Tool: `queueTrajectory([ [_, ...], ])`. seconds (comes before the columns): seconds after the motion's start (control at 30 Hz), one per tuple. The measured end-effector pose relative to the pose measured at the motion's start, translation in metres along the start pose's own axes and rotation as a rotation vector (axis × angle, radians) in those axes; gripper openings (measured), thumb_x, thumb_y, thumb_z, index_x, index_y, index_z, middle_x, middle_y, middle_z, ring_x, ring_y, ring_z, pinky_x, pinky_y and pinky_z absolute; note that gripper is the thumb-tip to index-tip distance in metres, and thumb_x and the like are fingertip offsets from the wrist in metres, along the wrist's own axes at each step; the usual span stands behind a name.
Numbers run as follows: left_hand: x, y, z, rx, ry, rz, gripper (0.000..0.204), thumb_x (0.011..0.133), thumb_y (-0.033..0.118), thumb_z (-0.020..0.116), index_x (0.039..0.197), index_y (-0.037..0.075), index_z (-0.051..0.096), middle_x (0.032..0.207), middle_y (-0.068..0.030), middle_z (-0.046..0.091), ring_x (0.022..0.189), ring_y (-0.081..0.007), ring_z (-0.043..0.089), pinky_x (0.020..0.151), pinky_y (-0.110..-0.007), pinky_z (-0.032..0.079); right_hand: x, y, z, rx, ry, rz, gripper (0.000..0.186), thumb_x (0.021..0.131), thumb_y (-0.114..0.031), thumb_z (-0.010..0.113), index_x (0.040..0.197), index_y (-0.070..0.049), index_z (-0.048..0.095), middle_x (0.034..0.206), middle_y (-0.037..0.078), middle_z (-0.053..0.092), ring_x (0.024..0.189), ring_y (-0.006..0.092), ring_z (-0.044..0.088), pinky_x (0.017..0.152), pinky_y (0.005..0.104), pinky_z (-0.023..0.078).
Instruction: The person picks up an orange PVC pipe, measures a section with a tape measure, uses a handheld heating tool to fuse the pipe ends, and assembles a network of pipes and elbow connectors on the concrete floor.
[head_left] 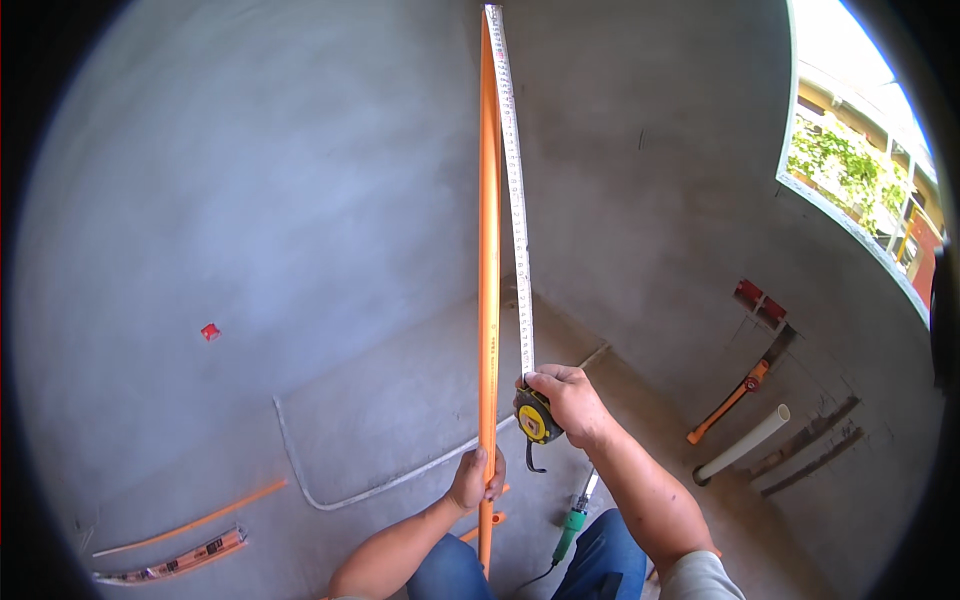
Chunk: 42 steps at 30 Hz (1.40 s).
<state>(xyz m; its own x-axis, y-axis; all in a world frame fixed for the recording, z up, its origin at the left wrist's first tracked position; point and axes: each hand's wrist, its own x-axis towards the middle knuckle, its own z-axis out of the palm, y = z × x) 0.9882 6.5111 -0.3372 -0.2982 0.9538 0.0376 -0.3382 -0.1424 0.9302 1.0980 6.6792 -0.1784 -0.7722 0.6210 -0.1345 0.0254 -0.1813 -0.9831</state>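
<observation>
Head view: window opening (870,180) at upper right, its pale edge well apart from the work; grey wall (280,170) rising behind, its corner with a second wall (660,170) lying to the right of the work; person's two knees in blue jeans (445,570) at the lower edge, a green-handled tool (571,530) lying between them, near the right knee; narrow wedge of room between pipe and tape, widening toward the hands; one orange pipe (489,250), long and straight, standing nearly upright in the picture, lower part in the left hand (474,482), whose fingers are closed around it; one tape measure (538,420), black and yellow, just right of the pipe and higher than the left hand, gripped by the right hand (568,400), fingers wrapped on the case, thumb by the blade's mouth; white blade (517,210), drawn out, its far end meeting the pipe's top; black strap (533,461) hanging below the case; of containers, a pair of red wall boxes (761,302) at right and a single red box (210,331) at left, contents too small to tell; one wrapped bundle (185,560) at lower left, orange showing through the wrapping, beside a thin orange rod (200,519).
</observation>
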Motion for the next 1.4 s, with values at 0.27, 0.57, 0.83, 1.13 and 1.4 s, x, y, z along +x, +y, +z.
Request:
queueTrajectory([
  [0.27,0.002,0.001,-0.006,0.024,-0.04,0.021,0.065,0.101,0.066,0.035,0.079,0.006,0.047,0.059,-0.0011,0.045,0.043,-0.0081,0.041,0.042,-0.026,0.041,0.004,-0.007,-0.004,0.032,-0.006,-0.03,0.027,0.101,-0.019,0.054,0.099,0.005,0.068,0.085,0.012,0.069,0.076,0.0196,0.067,0.072,0.0332,0.056],
  [0.57,-0.002,0.0,0.001,0.018,-0.021,0.006,0.067,0.101,0.068,0.035,0.078,0.006,0.047,0.059,-0.0014,0.044,0.043,-0.0082,0.041,0.042,-0.026,0.039,-0.004,0.001,0.001,0.028,0.0,-0.005,0.027,0.099,-0.021,0.058,0.097,0.002,0.072,0.084,0.008,0.07,0.073,0.0144,0.064,0.068,0.0298,0.053],
  [0.83,0.005,0.002,-0.013,0.017,0.197,0.126,0.069,0.101,0.069,0.03,0.073,0.009,0.05,0.052,-0.0014,0.044,0.04,-0.0114,0.042,0.039,-0.026,0.035,-0.041,0.08,0.023,-0.089,-0.107,0.216,0.035,0.103,-0.031,0.059,0.097,0.001,0.07,0.081,0.006,0.068,0.071,0.0121,0.061,0.064,0.0285,0.051],
  [1.13,0.035,0.085,-0.062,-0.287,0.564,0.27,0.062,0.099,0.07,0.033,0.075,0.015,0.048,0.063,-0.0038,0.051,0.047,-0.018,0.05,0.04,-0.031,0.042,-0.113,0.225,-0.008,-0.538,-0.219,0.252,0.034,0.1,-0.034,0.061,0.099,-0.003,0.072,0.069,0.014,0.066,0.066,0.0265,0.066,0.067,0.0389,0.053],
  [1.4,-0.024,0.156,-0.161,-0.255,0.576,0.525,0.069,0.095,0.076,0.026,0.072,0.012,0.043,0.073,-0.0088,0.049,0.06,-0.0206,0.048,0.048,-0.033,0.041,-0.102,0.199,-0.054,-0.764,-0.305,0.165,0.031,0.096,-0.036,0.065,0.099,-0.007,0.075,0.078,0.018,0.069,0.077,0.0371,0.068,0.072,0.0457,0.053],
])
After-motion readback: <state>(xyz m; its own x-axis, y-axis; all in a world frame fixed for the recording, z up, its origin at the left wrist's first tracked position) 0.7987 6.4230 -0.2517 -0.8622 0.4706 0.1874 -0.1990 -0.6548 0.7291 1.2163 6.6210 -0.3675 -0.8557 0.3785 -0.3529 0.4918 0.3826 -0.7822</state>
